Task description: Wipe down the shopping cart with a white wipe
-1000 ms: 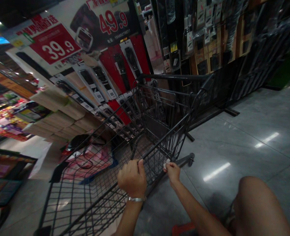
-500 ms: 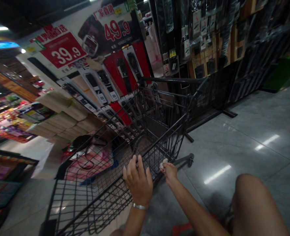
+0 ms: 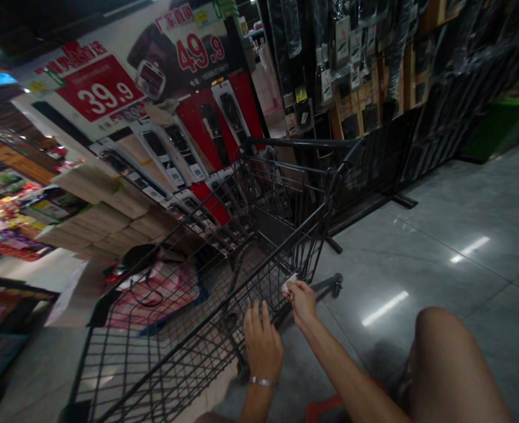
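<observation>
My right hand (image 3: 302, 304) pinches a small crumpled white tissue (image 3: 289, 284) close to the lower side of the black shopping cart (image 3: 259, 276). Just left of it, my left hand (image 3: 263, 346), with a metal bracelet at the wrist, has its fingers stretched out and holds nothing. Its fingertips are near the cart's wire side; whether they touch it I cannot tell. Through the wire mesh a pink patterned bag (image 3: 154, 294) with dark straps shows.
Packaged belts hang on a display (image 3: 171, 153) with large price signs behind the cart. Stacked cardboard boxes (image 3: 105, 205) stand left. A cart wheel (image 3: 337, 285) rests on grey floor tiles (image 3: 418, 264). My bent knee (image 3: 444, 346) is at right, with something red low down.
My left hand has come down and right, away from the cart's top side rail. My right hand has risen slightly with the tissue, which now shows more. The view has shifted a little.
</observation>
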Motion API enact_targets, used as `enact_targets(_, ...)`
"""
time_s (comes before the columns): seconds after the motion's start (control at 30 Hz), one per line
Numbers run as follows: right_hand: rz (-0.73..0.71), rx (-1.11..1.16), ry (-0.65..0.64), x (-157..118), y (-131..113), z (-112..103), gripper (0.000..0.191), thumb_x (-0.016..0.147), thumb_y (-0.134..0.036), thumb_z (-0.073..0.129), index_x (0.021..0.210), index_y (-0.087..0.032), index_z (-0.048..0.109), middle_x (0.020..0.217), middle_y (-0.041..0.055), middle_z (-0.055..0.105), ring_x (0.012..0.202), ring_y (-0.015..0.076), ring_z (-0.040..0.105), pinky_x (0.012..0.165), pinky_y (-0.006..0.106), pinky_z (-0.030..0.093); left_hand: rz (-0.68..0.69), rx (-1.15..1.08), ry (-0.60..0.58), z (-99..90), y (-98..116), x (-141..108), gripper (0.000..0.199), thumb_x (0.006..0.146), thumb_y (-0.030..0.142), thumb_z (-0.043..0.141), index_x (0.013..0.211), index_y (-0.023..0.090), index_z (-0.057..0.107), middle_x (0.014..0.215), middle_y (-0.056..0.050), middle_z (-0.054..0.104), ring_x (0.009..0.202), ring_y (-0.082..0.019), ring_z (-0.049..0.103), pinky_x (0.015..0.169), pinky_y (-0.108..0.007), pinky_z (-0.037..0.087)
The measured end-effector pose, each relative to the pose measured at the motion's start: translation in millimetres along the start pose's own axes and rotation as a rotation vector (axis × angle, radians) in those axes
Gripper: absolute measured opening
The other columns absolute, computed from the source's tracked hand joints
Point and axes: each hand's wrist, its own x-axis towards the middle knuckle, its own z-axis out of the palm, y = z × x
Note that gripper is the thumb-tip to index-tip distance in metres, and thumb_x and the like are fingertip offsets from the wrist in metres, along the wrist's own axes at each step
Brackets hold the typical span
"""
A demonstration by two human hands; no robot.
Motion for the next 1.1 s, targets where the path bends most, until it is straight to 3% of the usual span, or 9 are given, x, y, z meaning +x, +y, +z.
enact_targets(0.2, -0.114, -0.123, -0.028, 8, 10, -7, 0.023, 0.047, -0.035, 0.069, 0.056, -0.018, 0.056, 0.052, -0.0022, 0.061, 0.048, 0.0137, 0.058, 0.047, 0.024, 0.048, -0.052, 0.012, 0.041, 21.9, 1, -4, 0.065, 0.079, 0.006, 0.042, 0.142, 0.015, 0.028, 0.127, -0.015, 0.049, 0.122, -0.031, 0.043, 0.101, -0.052, 0.038)
enact_targets(0.33, -0.082, -0.187, -0.003, 15, 25, -16, 0.022, 0.044, -0.034, 0.069, 0.053, -0.018, 0.058, 0.051, -0.0019, 0.061, 0.048, 0.014, 0.057, 0.046, 0.024, 0.048, -0.106, -0.021, 0.089, 28.4, -2, -3, 0.072, 0.076, 0.004, 0.039, 0.144, 0.022, 0.024, 0.123, -0.012, 0.052, 0.117, -0.028, 0.047, 0.101, -0.052, 0.039)
enact_targets(0.6, 0.003, -0.218, 0.085, 24, 50, -27, 0.023, 0.036, -0.031, 0.072, 0.046, -0.018, 0.056, 0.043, -0.0022, 0.057, 0.042, 0.0141, 0.055, 0.039, 0.023, 0.045, -0.08, -0.038, 0.036, 25.2, -11, -5, 0.075, 0.075, 0.001, 0.036, 0.145, 0.027, 0.022, 0.121, -0.01, 0.056, 0.11, -0.027, 0.051, 0.096, -0.048, 0.043)
enact_targets(0.83, 0.047, -0.159, 0.069, 21, 33, -16, 0.017, 0.041, -0.026, 0.068, 0.047, -0.018, 0.054, 0.044, -0.0028, 0.058, 0.043, 0.0145, 0.057, 0.042, 0.025, 0.049, -0.136, -0.09, -0.06, 16.1, -3, 0, 0.064, 0.073, 0.004, 0.036, 0.135, 0.022, 0.046, 0.122, -0.011, 0.057, 0.112, -0.032, 0.051, 0.099, -0.05, 0.04)
enact_targets(0.93, 0.04, -0.135, 0.036, 17, 21, -9, 0.014, 0.046, -0.026, 0.066, 0.051, -0.017, 0.056, 0.047, -0.0014, 0.06, 0.045, 0.0148, 0.059, 0.044, 0.025, 0.049, -0.137, -0.087, -0.051, 13.2, 0, 1, 0.062, 0.073, 0.006, 0.037, 0.132, 0.02, 0.048, 0.122, -0.014, 0.058, 0.113, -0.034, 0.051, 0.097, -0.053, 0.04)
enact_targets(1.1, -0.027, -0.111, 0.015, 5, 3, 2, 0.011, 0.048, -0.024, 0.064, 0.052, -0.016, 0.059, 0.047, -0.0011, 0.061, 0.045, 0.0142, 0.058, 0.044, 0.023, 0.048, -0.148, -0.091, -0.015, 13.1, 3, 1, 0.066, 0.071, 0.005, 0.037, 0.133, 0.026, 0.045, 0.121, -0.012, 0.058, 0.113, -0.033, 0.052, 0.096, -0.053, 0.041)
